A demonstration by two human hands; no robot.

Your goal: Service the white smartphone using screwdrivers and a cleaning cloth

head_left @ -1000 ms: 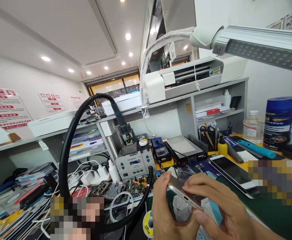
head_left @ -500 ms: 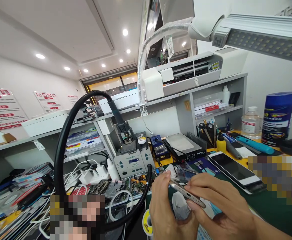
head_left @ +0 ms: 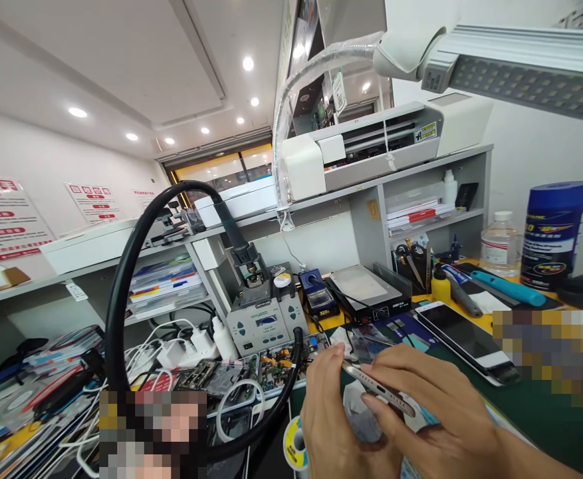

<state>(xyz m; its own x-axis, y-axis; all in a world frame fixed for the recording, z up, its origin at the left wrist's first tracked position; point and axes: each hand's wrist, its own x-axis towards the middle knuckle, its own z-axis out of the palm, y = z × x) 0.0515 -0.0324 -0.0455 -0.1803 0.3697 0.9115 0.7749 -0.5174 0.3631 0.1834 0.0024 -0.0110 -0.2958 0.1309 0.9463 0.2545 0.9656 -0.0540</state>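
I have a phone (head_left: pixel 385 392) between my left hand (head_left: pixel 336 419) and right hand (head_left: pixel 435 406). Another phone (head_left: pixel 465 332) lies to its right, with a tub (head_left: pixel 550 243) behind that. At the back, a printer (head_left: pixel 361 174) sits on the shelf (head_left: pixel 363 223).

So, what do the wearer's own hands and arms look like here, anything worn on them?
Both the left hand and the right hand look bare, with no gloves or rings to be seen. The short stretch of right forearm in frame shows no sleeve, watch or bracelet; the left forearm cannot be seen.
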